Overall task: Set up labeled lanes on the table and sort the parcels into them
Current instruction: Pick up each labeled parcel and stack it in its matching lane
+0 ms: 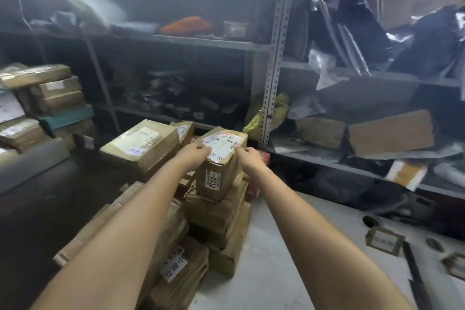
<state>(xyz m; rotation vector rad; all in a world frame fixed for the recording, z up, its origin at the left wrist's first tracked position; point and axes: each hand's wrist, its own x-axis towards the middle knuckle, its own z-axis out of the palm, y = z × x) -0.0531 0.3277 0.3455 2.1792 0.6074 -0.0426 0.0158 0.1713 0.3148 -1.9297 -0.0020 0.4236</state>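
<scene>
**Inspector:** State the item's position.

**Me:** The parcel (pixel 222 158), a brown carton, is at the top of a stack of cartons (pixel 216 211), sitting slightly askew. A white shipping label (pixel 221 139) covers its top face. A sticker reading 0332 (pixel 212 179) is on the near face.

**Inspector:** And your grip?

**Me:** My left hand (pixel 195 155) has its fingers curled over the top near-left edge. My right hand (pixel 247 157) has its fingers curled round the top right edge, so the carton is held between them. I cannot tell whether it has cleared the stack.

**Inspector:** Surroundings?

**Me:** A larger carton (pixel 141 146) lies just to the left. Metal shelving (pixel 274 58) behind holds bags and boxes. The stack stands beside a pale surface (pixel 276 246).
</scene>
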